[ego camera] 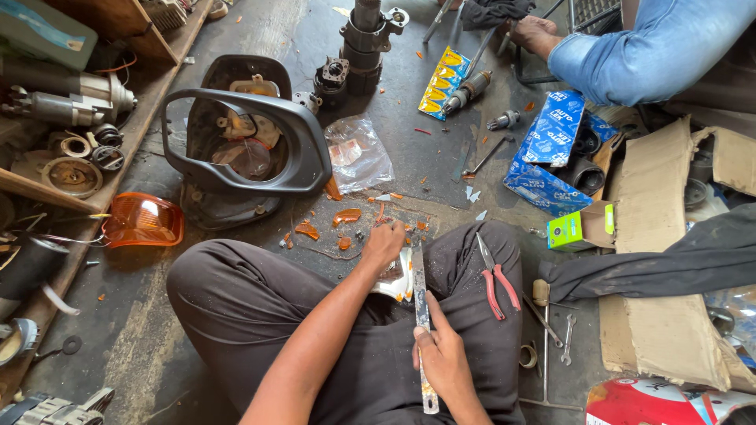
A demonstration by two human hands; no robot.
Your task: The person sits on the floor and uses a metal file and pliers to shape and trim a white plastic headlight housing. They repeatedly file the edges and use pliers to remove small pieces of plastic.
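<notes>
As we sat cross-legged on the floor [142,330], our left hand [384,242] gripped a white housing piece with orange fragments [398,277], pinned against the knee. Our right hand [442,358] closed around a flat metal file [421,315], its blade pointing to 12 o'clock beside that piece. Red-handled pliers [496,279] lay on our right thigh at 3 o'clock. An orange lens [143,220] sat at 9 o'clock, a grey mirror frame [248,142] at 11 o'clock.
</notes>
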